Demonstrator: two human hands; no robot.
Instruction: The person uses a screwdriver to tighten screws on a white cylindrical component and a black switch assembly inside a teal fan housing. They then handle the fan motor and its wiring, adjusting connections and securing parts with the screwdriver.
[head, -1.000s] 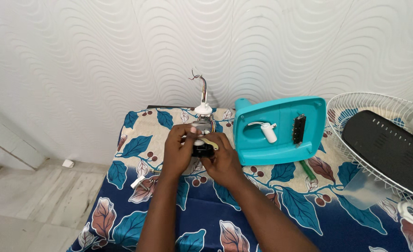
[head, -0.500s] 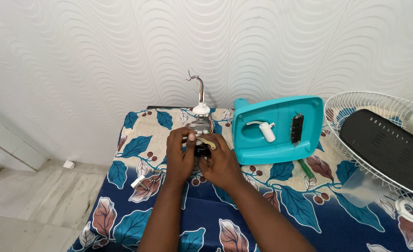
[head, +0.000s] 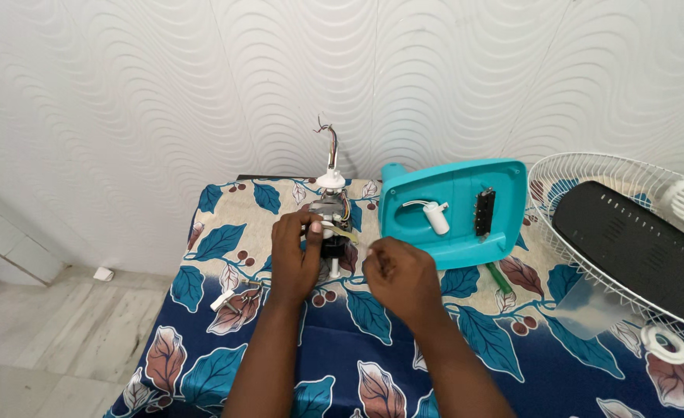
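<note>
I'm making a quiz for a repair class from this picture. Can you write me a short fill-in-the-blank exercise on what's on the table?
1. The left hand grips the small fan motor, whose bare wires stick ____.
2. The plastic housing beside the motor is coloured ____.
3. The right hand is closed in a loose ____ beside the motor.
4. The white wire fan guard lies at the table's ____ end.

Missing words: up; turquoise; fist; right
</note>
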